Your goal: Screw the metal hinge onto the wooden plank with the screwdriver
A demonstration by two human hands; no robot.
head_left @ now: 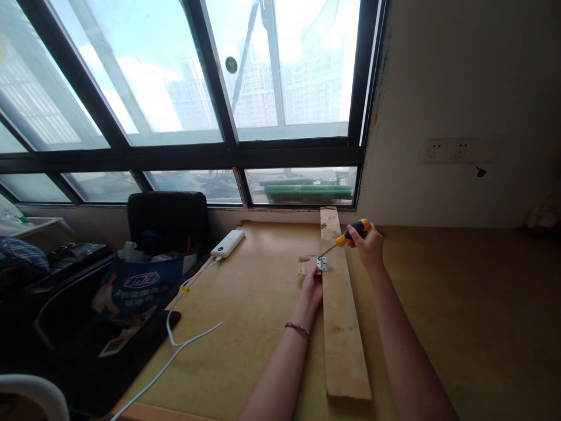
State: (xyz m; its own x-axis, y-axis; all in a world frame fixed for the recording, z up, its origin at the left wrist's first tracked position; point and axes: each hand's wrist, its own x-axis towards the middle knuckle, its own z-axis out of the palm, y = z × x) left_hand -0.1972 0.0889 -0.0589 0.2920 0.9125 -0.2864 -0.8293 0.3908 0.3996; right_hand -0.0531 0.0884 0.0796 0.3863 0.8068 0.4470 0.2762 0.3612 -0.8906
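Note:
My right hand is closed around the yellow and black handle of a screwdriver. The shaft slants down and left, its tip at a silver metal hinge. That hinge lies at the left edge of a long wooden board and reaches over a small wooden piece beside it. From below, my left hand pinches at the hinge's near edge; its fingers are partly hidden. A bracelet circles the left wrist.
The board lies lengthwise on a yellowish wooden table, its far end near the window. A white power strip with a white cable lies at the left. Beyond the table's left edge are a black chair and a blue bag.

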